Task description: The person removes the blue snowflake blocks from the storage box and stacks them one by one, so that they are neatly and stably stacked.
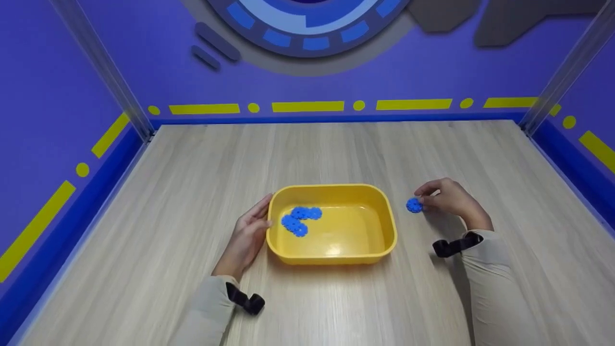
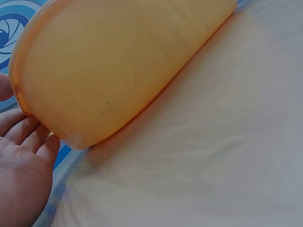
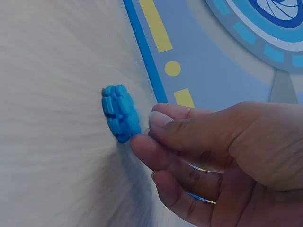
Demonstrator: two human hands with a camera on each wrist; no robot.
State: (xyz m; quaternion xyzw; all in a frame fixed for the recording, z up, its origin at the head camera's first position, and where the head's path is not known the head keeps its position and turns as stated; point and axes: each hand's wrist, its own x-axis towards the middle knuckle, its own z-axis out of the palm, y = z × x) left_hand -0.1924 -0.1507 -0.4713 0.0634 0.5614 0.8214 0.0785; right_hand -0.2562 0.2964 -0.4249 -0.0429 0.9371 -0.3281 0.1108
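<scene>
A yellow plastic tub [image 1: 331, 261] with rounded corners stands on the table in the head view. My left hand [image 1: 245, 236] grips its left end, thumb at the rim and fingers along the outer wall. The left wrist view shows those fingers against the tub's side [image 2: 113, 71]. Inside, toward the left, lie several blue notched discs [image 1: 294, 224], some overlapping. To the right of the tub, my right hand [image 1: 449, 198] pinches a blue notched piece [image 1: 413, 205] between thumb and fingers. Seen edge-on in the right wrist view, this piece [image 3: 120, 113] looks layered, like stacked discs.
A light wood-grain table [image 1: 216, 158] spreads under everything. Purple-blue panels with yellow markings [image 1: 307, 106] enclose its back, left and right sides. Each sleeved wrist wears a black strap with a small camera mount, the right one [image 1: 451, 246] close over the table.
</scene>
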